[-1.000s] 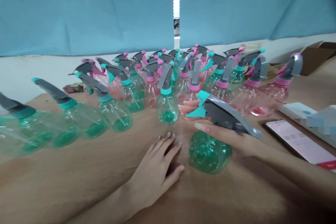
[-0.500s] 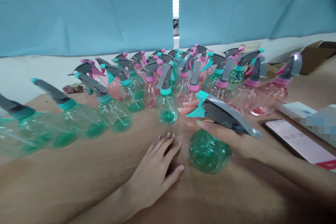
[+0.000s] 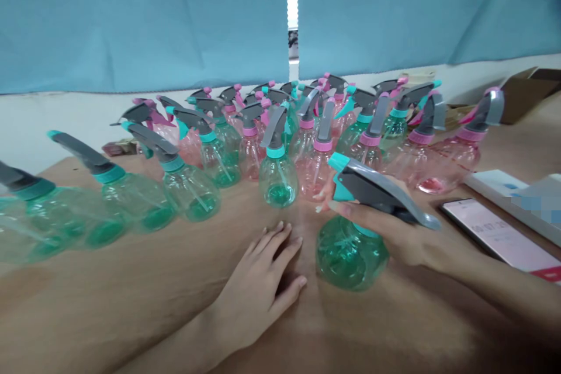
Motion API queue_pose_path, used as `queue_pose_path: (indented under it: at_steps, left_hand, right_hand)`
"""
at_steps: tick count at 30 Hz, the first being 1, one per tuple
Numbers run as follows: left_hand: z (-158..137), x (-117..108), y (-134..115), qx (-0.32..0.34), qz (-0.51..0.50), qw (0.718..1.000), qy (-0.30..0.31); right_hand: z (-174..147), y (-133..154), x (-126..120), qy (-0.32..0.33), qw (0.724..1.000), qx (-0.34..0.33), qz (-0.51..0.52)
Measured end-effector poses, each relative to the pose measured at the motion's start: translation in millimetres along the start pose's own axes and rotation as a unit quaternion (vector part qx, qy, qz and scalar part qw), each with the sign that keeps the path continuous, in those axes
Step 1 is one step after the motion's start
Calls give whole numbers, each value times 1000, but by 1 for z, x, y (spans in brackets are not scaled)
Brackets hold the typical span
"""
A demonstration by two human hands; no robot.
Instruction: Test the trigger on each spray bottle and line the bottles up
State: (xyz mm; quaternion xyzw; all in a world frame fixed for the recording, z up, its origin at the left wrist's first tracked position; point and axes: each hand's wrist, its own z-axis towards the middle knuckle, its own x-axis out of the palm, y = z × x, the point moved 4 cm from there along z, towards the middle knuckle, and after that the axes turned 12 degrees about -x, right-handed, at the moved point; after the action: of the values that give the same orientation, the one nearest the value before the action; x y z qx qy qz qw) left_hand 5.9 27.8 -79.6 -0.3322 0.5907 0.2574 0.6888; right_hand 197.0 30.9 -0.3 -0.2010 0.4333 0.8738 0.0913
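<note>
A green spray bottle (image 3: 350, 257) with a grey and turquoise trigger head is gripped at its neck by my right hand (image 3: 394, 228). The fingers wrap around the trigger, which looks squeezed in against the neck; the nozzle points forward and left. My left hand (image 3: 263, 280) lies flat on the table with its fingers spread, holding nothing. Just beyond it stands a clear green spray bottle (image 3: 279, 181) with some green showing at its bottom. A pink spray bottle (image 3: 316, 172) stands behind my right fingertips.
Several green spray bottles (image 3: 190, 193) line the left side, and more pink and green ones crowd the back. A phone (image 3: 499, 234) lies at the right beside a white box (image 3: 521, 198). A cardboard box (image 3: 528, 96) sits far right. Blue cloth (image 3: 153, 17) hangs behind the brown table (image 3: 153, 292).
My right fingers have pulled the turquoise trigger back toward the neck; it stuck out before. The held bottle has barely shifted. My left hand stays in place.
</note>
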Motion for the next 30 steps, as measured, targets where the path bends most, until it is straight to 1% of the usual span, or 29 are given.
queue_pose_path:
  at_steps: [3,6,8,12,17,24,30]
  left_hand:
    - [0,0,0,1,-4,1000,-2]
    - [0,1,0,2,-7,1000,-4]
    - [0,1,0,-1,-8,1000,-3]
    - [0,1,0,-3,-9,1000,-1]
    - [1,0,0,-3,-11,1000,4]
    - [-1,0,-1,-3,-14,1000,-1]
    - [0,1,0,-1,-8,1000,0]
  right_hand:
    - [1,0,0,-14,999,8,50]
    - [-2,-1,1,-1,997,13,73]
    - [-5,-3,2,3,996,24,81]
    - [-7,-7,4,-11,995,42,92]
    - [-5,-6,5,-20,995,23,95]
    - [-3,-6,6,-13,990,29,137]
    - [-3,-6,7,-14,990,35,138]
